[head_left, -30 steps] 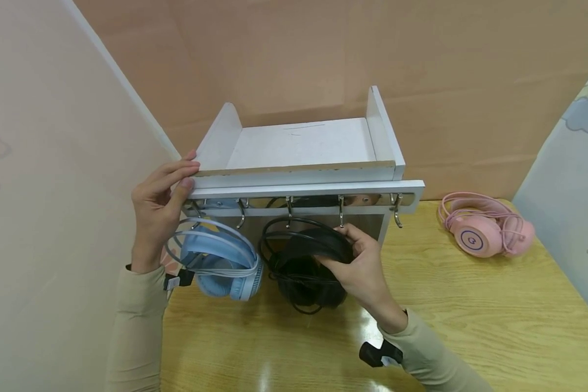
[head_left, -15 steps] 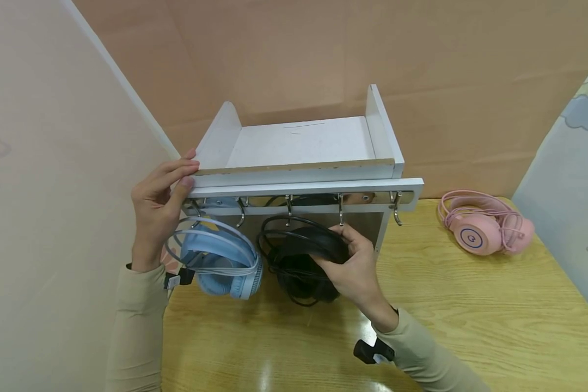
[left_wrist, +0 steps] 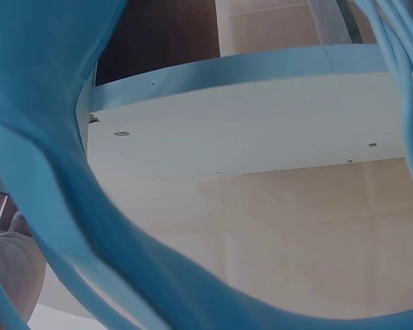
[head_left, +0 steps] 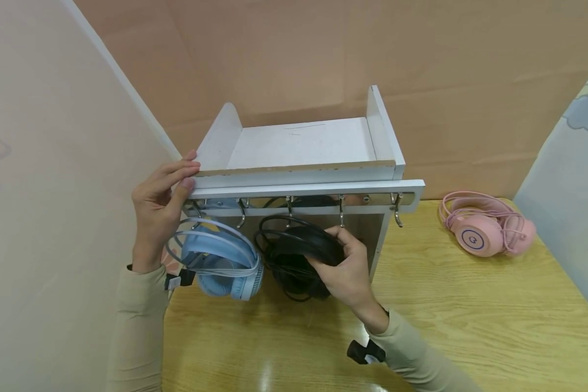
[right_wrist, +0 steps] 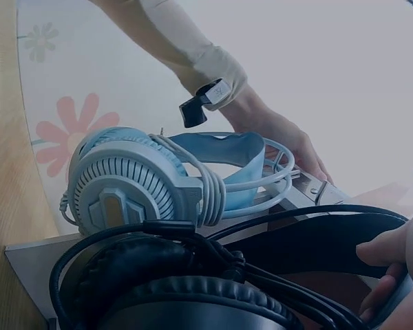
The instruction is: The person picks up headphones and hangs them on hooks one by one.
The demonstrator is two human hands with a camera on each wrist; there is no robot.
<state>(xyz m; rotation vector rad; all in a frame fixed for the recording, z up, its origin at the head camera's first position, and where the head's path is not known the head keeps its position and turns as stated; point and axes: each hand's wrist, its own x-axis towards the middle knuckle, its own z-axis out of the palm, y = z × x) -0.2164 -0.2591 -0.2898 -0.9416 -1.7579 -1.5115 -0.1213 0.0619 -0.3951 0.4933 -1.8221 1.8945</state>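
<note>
In the head view, my right hand (head_left: 347, 269) pinches the padded headband of black headphones (head_left: 313, 242) between thumb and fingers, just below the hook rail of a white shelf (head_left: 299, 144). The thin black outer band of the headphones overlaps the middle hook (head_left: 289, 209). My left hand (head_left: 157, 201) grips the shelf's left front corner, fingers over the top and thumb at the front. Light blue headphones (head_left: 218, 245) hang from the leftmost hook, beneath the left hand. The right wrist view has the black ear cushions (right_wrist: 193, 295) close up, with the blue headphones (right_wrist: 131, 185) behind.
Pink headphones (head_left: 480, 226) with a wound cord lie on the wooden table (head_left: 470, 305) at the right. The rightmost hook (head_left: 397, 209) carries nothing. A pale wall (head_left: 54, 163) stands close on the left, and a brown panel (head_left: 294, 54) behind the shelf.
My right hand has moved a little to the left with the black headphones, which shift left beneath the rail. The left hand, the blue headphones and the shelf stay put.
</note>
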